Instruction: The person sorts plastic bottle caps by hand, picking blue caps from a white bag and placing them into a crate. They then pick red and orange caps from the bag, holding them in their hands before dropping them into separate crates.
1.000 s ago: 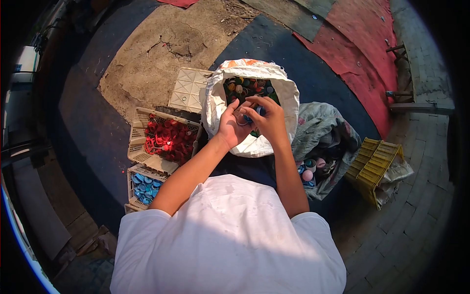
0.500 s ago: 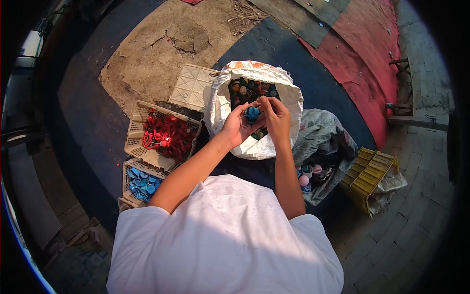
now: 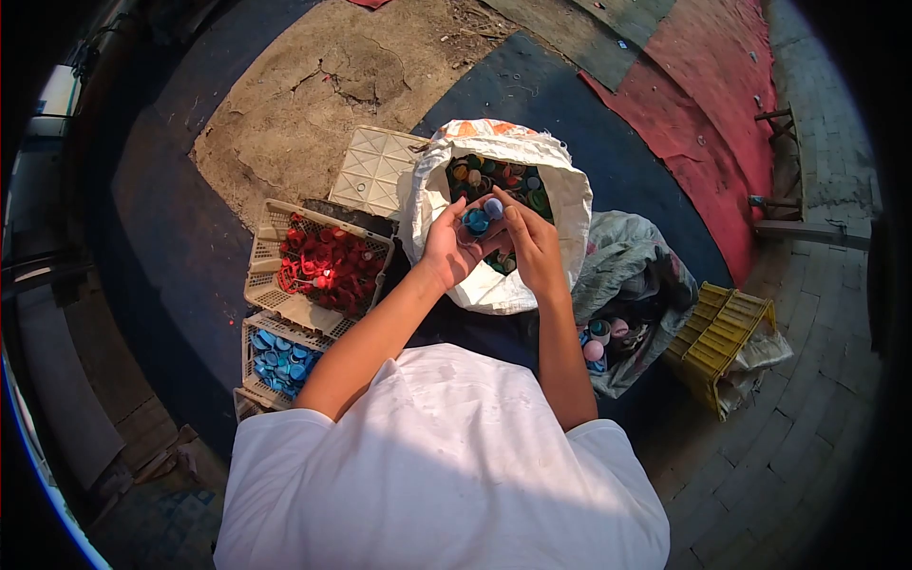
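Note:
Both my hands are over the mouth of a white woven sack [image 3: 567,195] with mixed-colour bottle caps [image 3: 482,175] inside. In the fingers and palm of my left hand [image 3: 448,249] lies a blue bottle cap [image 3: 476,222], the hand partly curled around it. My right hand [image 3: 538,249] is close beside it, its bent fingers at a small lavender cap [image 3: 493,208]. The two caps nearly touch. Whether more caps lie beneath them in my palm is hidden.
To my left stand a beige crate [image 3: 269,285] of red caps and another crate [image 3: 249,366] of blue caps. A flat beige crate [image 3: 375,169] lies behind them. On my right are a grey sack [image 3: 617,242] with assorted caps and a yellow crate [image 3: 719,328].
A lavender cap now shows at my right fingers. The blue cap has shifted slightly left in my left hand. Both hands stay over the sack.

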A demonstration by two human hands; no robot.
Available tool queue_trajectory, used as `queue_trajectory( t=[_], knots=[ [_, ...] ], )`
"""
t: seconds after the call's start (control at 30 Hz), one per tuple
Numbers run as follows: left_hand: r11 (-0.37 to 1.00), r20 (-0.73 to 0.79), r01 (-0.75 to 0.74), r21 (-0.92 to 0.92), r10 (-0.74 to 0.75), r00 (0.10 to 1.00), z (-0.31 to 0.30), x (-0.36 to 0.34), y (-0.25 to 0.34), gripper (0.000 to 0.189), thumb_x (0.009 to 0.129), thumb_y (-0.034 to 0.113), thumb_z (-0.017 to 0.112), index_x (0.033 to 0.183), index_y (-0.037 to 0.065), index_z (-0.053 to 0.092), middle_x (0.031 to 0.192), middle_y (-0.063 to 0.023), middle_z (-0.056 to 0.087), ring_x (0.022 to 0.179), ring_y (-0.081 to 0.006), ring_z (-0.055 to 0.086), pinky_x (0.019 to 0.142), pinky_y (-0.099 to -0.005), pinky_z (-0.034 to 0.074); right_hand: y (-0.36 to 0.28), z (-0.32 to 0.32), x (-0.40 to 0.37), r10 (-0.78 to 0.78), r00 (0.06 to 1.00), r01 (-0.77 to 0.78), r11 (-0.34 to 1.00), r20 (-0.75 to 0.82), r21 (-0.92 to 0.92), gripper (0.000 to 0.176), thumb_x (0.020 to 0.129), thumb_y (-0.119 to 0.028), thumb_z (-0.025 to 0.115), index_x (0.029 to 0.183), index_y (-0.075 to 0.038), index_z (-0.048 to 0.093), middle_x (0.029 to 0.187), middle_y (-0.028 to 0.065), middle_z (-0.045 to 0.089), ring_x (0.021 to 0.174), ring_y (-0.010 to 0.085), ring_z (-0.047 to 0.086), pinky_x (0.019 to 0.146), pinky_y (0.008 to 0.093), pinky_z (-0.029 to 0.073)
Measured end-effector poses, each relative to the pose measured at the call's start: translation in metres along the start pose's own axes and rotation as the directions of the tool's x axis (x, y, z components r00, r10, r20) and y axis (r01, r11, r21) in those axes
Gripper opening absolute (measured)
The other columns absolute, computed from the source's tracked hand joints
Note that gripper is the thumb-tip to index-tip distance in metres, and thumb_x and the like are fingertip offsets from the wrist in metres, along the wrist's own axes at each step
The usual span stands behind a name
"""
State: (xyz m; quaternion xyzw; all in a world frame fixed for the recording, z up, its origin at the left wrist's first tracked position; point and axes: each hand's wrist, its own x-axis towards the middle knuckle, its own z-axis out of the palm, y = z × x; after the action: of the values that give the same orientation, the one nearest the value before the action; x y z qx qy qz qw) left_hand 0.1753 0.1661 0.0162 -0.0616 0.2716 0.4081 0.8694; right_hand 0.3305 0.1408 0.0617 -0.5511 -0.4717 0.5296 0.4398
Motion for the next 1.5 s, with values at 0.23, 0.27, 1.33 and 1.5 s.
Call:
queue_trajectory(
  t=[0.23, 0.27, 1.33, 1.5],
  knots=[
    [1.0, -0.071, -0.019, -0.014, 0.018, 0.997, -0.016, 0.007, -0.002, 0.042, 0.108, 0.038, 0.042, 0.128, 0.008, 0.063, 0.115, -0.007, 0.069, 0.096, -0.0218, 0.066, 0.081, -0.0357, 0.056, 0.011, 0.017, -0.012, -0.027, 0.995, 0.017, 0.994, 0.095, 0.108, 0.077, 0.106, -0.061, 0.033, 0.162, -0.009, 0.019, 0.095, 0.0053, 0.067, 0.066, 0.0094, 0.055, 0.055, 0.0236, 0.045],
    [0.999, -0.111, -0.023, -0.022, 0.02, 0.994, -0.014, 0.007, -0.003, 0.04, 0.107, 0.038, 0.043, 0.127, 0.009, 0.064, 0.113, -0.006, 0.069, 0.093, -0.0208, 0.066, 0.078, -0.0339, 0.055, 0.015, 0.018, -0.013, -0.031, 0.995, 0.02, 0.993, 0.098, 0.117, 0.082, 0.105, -0.064, 0.03, 0.163, -0.009, 0.014, 0.098, 0.0062, 0.067, 0.065, 0.0095, 0.055, 0.053, 0.0234, 0.044],
    [0.996, -0.081, -0.05, -0.072, 0.045, 0.996, -0.016, -0.033, 0.007, 0.035, 0.107, 0.026, 0.044, 0.13, 0.004, 0.058, 0.123, -0.0098, 0.064, 0.115, -0.0243, 0.062, 0.099, -0.0459, 0.052, 0.226, -0.054, 0.161, 0.223, 0.97, -0.158, 0.26, -0.1, -0.953, 0.049, 0.083, -0.015, 0.072, 0.13, -0.01, 0.059, 0.138, 0.0191, 0.052, 0.124, 0.0383, 0.058, 0.101, 0.0478, 0.052],
    [0.997, -0.094, -0.055, -0.052, 0.05, 0.994, -0.016, -0.038, 0.006, 0.037, 0.107, 0.028, 0.043, 0.131, 0.004, 0.058, 0.123, -0.0089, 0.064, 0.115, -0.024, 0.062, 0.1, -0.0466, 0.051, 0.236, -0.056, 0.159, -0.013, 0.995, -0.082, 0.466, -0.1, -0.881, 0.037, 0.084, -0.003, 0.065, 0.121, -0.003, 0.061, 0.122, 0.0245, 0.06, 0.116, 0.043, 0.06, 0.096, 0.0504, 0.051]
  ],
)
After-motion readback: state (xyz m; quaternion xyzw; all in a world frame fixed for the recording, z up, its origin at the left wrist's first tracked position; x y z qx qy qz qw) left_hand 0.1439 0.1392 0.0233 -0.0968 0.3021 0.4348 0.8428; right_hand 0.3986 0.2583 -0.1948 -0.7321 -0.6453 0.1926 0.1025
